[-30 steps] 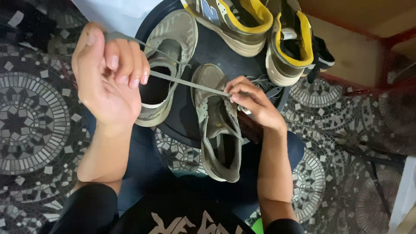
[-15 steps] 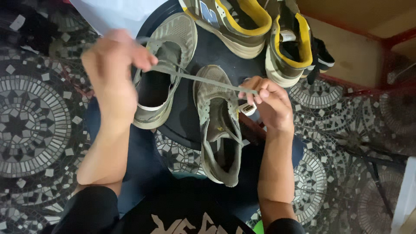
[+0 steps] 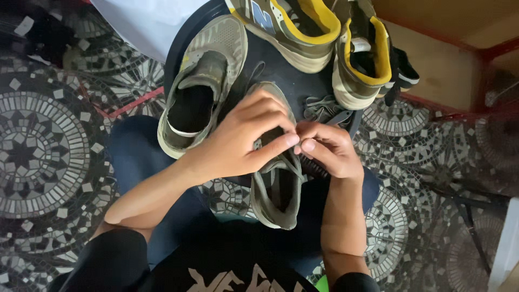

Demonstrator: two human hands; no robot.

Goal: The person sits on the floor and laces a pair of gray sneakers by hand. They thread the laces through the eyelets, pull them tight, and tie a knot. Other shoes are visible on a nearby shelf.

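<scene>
Your left hand (image 3: 246,135) and right hand (image 3: 324,148) meet over the grey shoe (image 3: 275,189) that rests on your lap, partly on the dark round tray (image 3: 281,70). Both hands are curled, fingertips pinched together at the lace (image 3: 294,170) near the shoe's tongue. Keep the pinch small and firm, and feed the lace straight through its hole. Hold the shoe steady so it does not bump the other grey shoe (image 3: 203,86) just beside it.
</scene>
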